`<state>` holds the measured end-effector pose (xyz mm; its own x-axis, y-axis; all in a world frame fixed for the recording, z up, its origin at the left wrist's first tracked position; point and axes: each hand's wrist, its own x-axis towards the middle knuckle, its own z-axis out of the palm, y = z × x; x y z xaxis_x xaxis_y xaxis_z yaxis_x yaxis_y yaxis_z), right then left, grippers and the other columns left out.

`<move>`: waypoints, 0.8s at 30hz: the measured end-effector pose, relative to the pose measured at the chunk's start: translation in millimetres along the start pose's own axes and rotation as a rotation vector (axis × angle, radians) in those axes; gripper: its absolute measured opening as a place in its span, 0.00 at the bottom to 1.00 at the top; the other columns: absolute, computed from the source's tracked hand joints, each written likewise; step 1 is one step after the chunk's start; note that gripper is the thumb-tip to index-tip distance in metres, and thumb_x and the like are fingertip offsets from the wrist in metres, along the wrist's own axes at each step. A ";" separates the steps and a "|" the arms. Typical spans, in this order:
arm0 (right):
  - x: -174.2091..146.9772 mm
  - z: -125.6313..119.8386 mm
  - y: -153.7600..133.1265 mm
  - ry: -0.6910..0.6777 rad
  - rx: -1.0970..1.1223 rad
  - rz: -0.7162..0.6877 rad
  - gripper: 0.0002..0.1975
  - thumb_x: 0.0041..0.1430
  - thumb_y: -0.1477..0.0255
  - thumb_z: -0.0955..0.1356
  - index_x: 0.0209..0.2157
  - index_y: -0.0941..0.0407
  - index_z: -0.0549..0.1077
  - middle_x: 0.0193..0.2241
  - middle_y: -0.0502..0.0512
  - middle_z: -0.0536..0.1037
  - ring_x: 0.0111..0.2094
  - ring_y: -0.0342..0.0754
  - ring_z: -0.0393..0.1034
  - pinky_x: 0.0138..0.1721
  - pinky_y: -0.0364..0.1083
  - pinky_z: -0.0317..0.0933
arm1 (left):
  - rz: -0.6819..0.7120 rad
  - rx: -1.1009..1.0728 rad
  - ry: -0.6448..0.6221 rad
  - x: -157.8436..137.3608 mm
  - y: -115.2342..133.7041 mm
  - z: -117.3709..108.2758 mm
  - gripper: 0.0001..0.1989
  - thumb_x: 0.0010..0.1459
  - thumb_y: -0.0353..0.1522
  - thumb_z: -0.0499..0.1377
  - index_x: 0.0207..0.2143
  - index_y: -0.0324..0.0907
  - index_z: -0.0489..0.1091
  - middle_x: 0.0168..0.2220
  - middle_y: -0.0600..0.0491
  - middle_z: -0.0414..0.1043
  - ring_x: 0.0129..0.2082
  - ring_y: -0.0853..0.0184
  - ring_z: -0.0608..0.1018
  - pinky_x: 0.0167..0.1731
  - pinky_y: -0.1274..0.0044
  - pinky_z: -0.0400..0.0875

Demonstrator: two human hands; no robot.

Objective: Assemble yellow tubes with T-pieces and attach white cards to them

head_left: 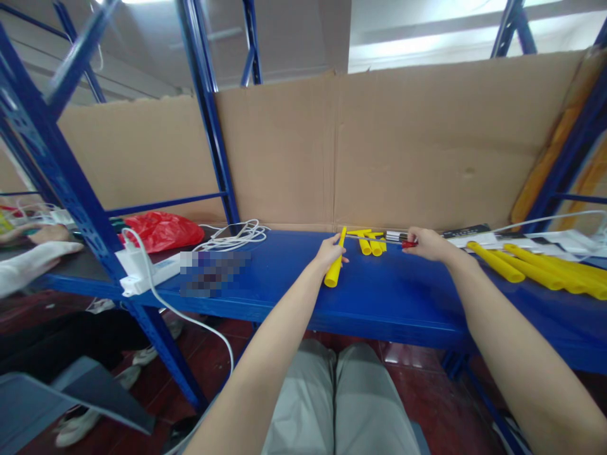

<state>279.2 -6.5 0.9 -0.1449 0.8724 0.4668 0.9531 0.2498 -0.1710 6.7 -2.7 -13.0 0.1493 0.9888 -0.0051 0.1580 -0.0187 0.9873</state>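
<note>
My left hand [329, 254] is closed around a yellow tube [334, 273] that stands tilted over the blue shelf, its wider end toward me. In my right hand [423, 244] is the red handle of what looks like a screwdriver [408, 244]. Its thin shaft points left toward the tube; whether the tip touches the tube I cannot tell. Between my hands, several short yellow tube pieces [375, 247] lie on the shelf. My right fingers are partly hidden behind the hand.
Several long yellow tubes [535, 268] lie at the right on white papers. On the left are a white power strip [165, 270], coiled white cable [241, 235] and a red plastic bag [164, 231]. Cardboard [403, 145] walls the back. Another person's sleeve [35, 262] shows beyond the blue post [80, 170].
</note>
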 end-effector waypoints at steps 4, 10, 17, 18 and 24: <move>-0.5 -4.3 -2.6 -0.087 0.023 -0.033 0.07 0.45 0.65 0.70 0.22 0.52 0.69 0.22 0.52 0.77 0.25 0.48 0.70 0.26 0.44 0.59 | -0.003 0.013 0.010 -1.5 0.8 -0.5 0.37 0.57 0.17 0.52 0.67 0.43 0.48 0.49 0.43 0.73 0.15 0.79 0.71 0.14 0.84 0.60; -0.4 -5.8 -5.7 -0.187 0.094 -0.115 0.14 0.51 0.58 0.66 0.25 0.54 0.74 0.26 0.55 0.79 0.29 0.51 0.72 0.31 0.46 0.62 | 0.000 0.033 0.061 3.4 -1.0 -2.1 0.37 0.56 0.17 0.53 0.67 0.43 0.51 0.49 0.43 0.74 0.16 0.79 0.71 0.16 0.85 0.62; 0.8 2.9 -8.3 -0.095 0.063 -0.008 0.11 0.44 0.63 0.71 0.27 0.54 0.69 0.25 0.54 0.77 0.26 0.48 0.69 0.26 0.44 0.59 | 0.126 0.137 0.186 30.1 -20.9 -6.6 0.35 0.48 0.18 0.63 0.60 0.40 0.64 0.43 0.47 0.77 0.30 0.70 0.78 0.27 0.83 0.69; 0.8 4.3 -8.4 -0.072 0.053 -0.006 0.11 0.43 0.65 0.72 0.27 0.53 0.68 0.25 0.53 0.76 0.25 0.47 0.68 0.25 0.44 0.58 | 0.146 0.147 0.213 34.9 -24.3 -8.0 0.35 0.47 0.20 0.66 0.59 0.41 0.67 0.43 0.48 0.77 0.32 0.68 0.79 0.29 0.83 0.70; 0.2 4.4 -16.5 -0.031 0.029 -0.011 0.08 0.45 0.69 0.70 0.26 0.53 0.66 0.24 0.52 0.75 0.25 0.47 0.68 0.26 0.43 0.57 | 0.152 0.141 0.245 41.6 -26.4 -14.4 0.32 0.46 0.21 0.67 0.56 0.42 0.70 0.47 0.49 0.76 0.38 0.66 0.79 0.34 0.82 0.72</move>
<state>262.3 -8.5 0.0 -0.1640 0.8821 0.4417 0.9434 0.2711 -0.1911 -5.3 41.2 -37.0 -0.0551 0.9790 0.1963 0.2878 -0.1726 0.9420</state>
